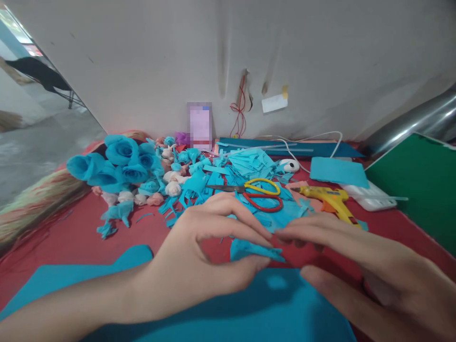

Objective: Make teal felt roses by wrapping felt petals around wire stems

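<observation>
My left hand is closed in a pinch on a small rolled blue crepe-paper flower, its narrow twisted end pointing right. Just right of that end, my right hand has its thumb and fingers apart, with nothing seen between them. Below both hands lies a large blue sheet. Beyond my fingers are scissors with one yellow and one red handle loop, resting on blue paper scraps. A yellow hot glue gun lies on its side behind my right hand.
Large blue paper roses stand at the left among several small white and pink ones. A phone-like upright panel leans on the wall. A folded blue paper piece, a white cable and a green board are at the right.
</observation>
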Motion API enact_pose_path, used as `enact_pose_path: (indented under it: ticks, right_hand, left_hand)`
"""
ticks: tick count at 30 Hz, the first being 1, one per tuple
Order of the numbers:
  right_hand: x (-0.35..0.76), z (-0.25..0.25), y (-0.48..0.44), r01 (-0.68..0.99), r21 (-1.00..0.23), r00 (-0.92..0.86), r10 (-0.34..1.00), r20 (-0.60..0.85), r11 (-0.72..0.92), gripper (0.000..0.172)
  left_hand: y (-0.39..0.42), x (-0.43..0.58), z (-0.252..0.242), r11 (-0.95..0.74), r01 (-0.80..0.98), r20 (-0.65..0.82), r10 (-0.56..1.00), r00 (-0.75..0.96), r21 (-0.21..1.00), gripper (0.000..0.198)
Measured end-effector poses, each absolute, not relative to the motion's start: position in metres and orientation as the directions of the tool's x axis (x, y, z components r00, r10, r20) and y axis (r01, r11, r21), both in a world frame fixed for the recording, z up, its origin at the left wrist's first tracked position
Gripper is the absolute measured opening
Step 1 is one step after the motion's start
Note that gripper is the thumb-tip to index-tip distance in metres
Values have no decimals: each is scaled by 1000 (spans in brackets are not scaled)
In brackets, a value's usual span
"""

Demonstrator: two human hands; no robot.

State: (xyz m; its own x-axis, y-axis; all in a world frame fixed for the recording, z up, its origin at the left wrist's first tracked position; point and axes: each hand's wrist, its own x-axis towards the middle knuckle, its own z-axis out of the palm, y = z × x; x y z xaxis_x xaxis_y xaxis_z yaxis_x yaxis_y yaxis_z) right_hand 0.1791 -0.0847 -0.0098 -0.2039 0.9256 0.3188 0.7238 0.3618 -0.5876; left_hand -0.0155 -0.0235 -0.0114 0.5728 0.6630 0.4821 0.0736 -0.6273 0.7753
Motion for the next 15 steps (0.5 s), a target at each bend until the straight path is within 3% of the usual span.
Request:
enact_pose_path:
  ticks: [3, 15]
  right_hand:
    - [179, -6, -77, 672, -621, -292, 915, 278, 403, 15]
    - [180, -5, -71, 512, -830, -213, 969, 125, 219, 11]
  left_hand:
    - [-23, -15, -11, -637, 77, 483, 653, 583, 767, 14]
    - [-23, -16, -11, -640, 86, 468, 640, 609, 763, 13]
